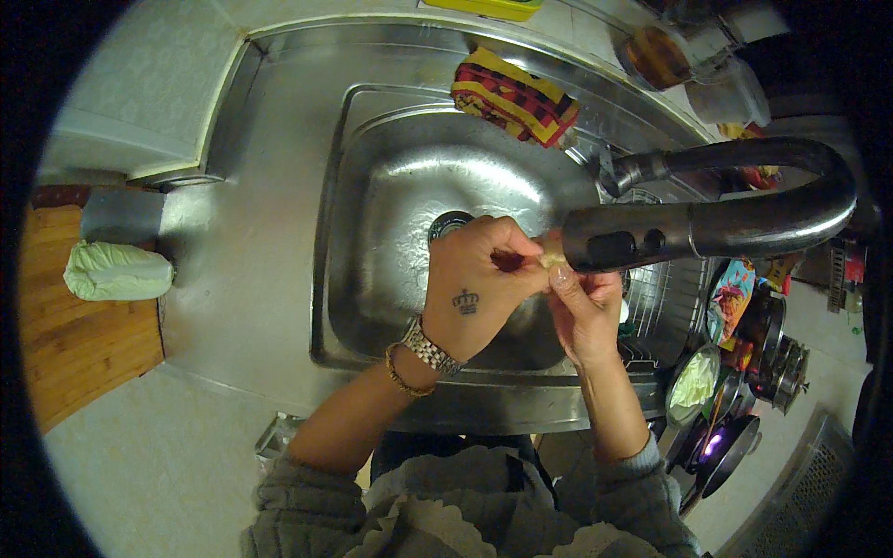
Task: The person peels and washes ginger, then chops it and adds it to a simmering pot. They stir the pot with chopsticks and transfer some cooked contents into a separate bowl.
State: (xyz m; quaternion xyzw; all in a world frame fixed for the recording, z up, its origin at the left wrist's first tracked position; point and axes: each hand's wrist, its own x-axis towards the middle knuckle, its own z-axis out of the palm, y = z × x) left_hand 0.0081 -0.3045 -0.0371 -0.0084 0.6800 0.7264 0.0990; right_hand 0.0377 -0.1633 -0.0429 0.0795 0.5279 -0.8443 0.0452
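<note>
My left hand [479, 288] and my right hand [586, 312] meet over the right part of the steel sink basin [372, 321], just by the mouth of the dark metal faucet [642, 232]. Both hands pinch a small pale yellowish piece [552, 249] between thumbs and fingertips; its kind I cannot make out, as the fingers cover much of it. The left wrist wears a metal watch [431, 349] and a beaded bracelet [406, 375]. Beneath the left hand, the dark drain [449, 221] is partly hidden.
A red, yellow and black cloth [514, 96] lies over the basin's far rim. At left, a pale green cabbage [119, 272] rests on a wooden board [98, 339]. On the right stand a wire rack [651, 302], a bowl of pale green leaves [695, 383] and a dark pan [730, 456].
</note>
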